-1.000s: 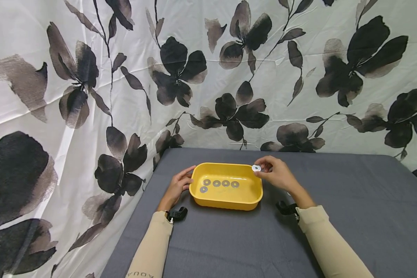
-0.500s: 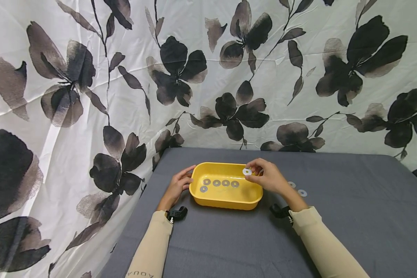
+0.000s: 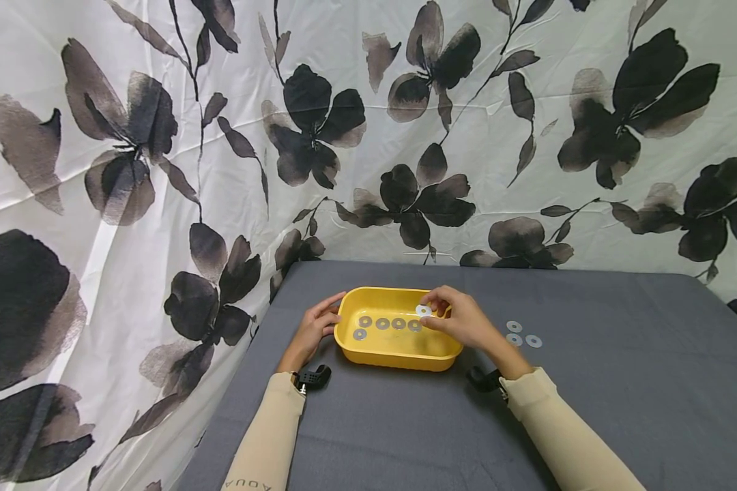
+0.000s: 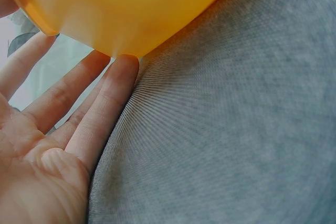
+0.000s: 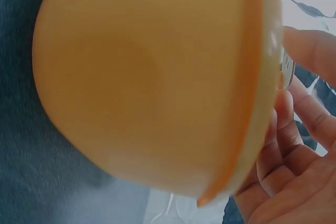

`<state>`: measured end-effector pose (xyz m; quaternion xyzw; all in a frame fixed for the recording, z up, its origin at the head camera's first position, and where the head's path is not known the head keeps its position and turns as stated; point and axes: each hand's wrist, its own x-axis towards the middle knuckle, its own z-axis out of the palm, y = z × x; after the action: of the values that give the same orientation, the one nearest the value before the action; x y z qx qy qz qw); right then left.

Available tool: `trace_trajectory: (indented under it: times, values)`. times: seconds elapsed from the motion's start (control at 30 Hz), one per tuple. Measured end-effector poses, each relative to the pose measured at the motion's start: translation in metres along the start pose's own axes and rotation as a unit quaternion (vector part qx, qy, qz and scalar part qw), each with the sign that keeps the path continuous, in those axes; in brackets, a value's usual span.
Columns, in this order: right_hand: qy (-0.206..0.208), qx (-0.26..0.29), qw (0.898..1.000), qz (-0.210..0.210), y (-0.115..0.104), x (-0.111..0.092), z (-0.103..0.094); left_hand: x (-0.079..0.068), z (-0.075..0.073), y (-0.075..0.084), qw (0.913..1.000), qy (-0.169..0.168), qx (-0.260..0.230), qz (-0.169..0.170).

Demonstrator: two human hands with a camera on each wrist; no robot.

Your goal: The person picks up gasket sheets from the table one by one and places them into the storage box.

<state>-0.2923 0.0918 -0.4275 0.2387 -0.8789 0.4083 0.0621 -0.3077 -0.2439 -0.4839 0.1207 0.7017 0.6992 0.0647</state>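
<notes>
A yellow plastic tub (image 3: 399, 358) stands on the grey cloth. My left hand (image 3: 312, 327) lies against its left end; in the left wrist view the fairly straight fingers (image 4: 79, 98) touch the tub's wall. Over the tub's right part, my right hand (image 3: 460, 320) pinches a flat metal washer (image 3: 424, 310) between thumb and fingers. Mostly hidden behind the tub's rim, the same washer (image 5: 287, 69) shows edge-on in the right wrist view. Several washers (image 3: 383, 324) lie on the tub's floor, most in a row with one nearer the front left.
Three loose washers (image 3: 514, 338) lie on the grey cloth (image 3: 620, 382) to the right of the tub, beside my right forearm. A white curtain (image 3: 368, 136) with dark flowers hangs behind and to the left of the table.
My right hand has moved left and slightly down with the washer, from the tub's right back corner to over its inside. Loose washers behind the forearm came into view. The left hand stays put.
</notes>
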Motion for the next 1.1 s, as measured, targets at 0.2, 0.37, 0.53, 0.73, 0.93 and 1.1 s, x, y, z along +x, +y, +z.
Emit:
trace_trajectory:
  times: [0.2,0.37,0.53,0.73,0.93,1.1]
  values:
    - [0.003,0.010,1.000,-0.007,-0.006,0.001,0.010,0.005,-0.003,-0.012,0.9997,0.021,-0.006,0.009]
    - [-0.003,0.009,1.000,-0.002,-0.012,0.004,0.019,0.005,-0.002,-0.015,0.9994,0.033,-0.004,0.014]
    - [-0.006,0.012,1.000,0.003,-0.015,0.009,0.026,0.006,-0.003,-0.015,0.9996,0.026,-0.005,0.006]
    - [-0.018,0.015,1.000,0.018,-0.023,0.018,0.030,0.002,-0.003,-0.004,1.0000,0.001,-0.003,0.000]
    - [-0.033,0.012,0.999,0.034,-0.028,0.025,0.038,-0.004,0.001,0.009,1.0000,-0.006,0.001,0.001]
    - [-0.042,0.018,0.998,0.038,-0.028,0.030,0.047,-0.006,0.002,0.011,1.0000,-0.006,0.001,-0.003]
